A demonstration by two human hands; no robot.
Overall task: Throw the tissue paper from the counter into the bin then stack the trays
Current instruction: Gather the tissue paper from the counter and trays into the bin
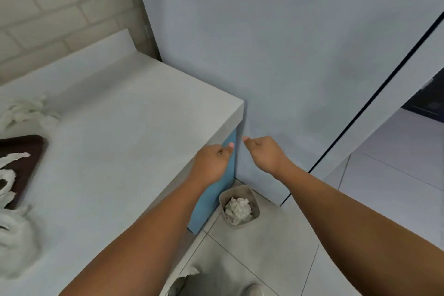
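Two hands: left hand and right hand hang side by side off the counter corner, fingers curled in, thumbs forward, nothing showing in either
Bin: small beige bin on the tiled floor, roughly 6 o'clock from the hands, right by the blue cabinet side
Binned tissue: white crumpled wad, kinda shredded-looking
Counter tissue: blurry white scraps way out at 9 o'clock
Tray: dark brown tray, also 9 o'clock, white strips lying on it
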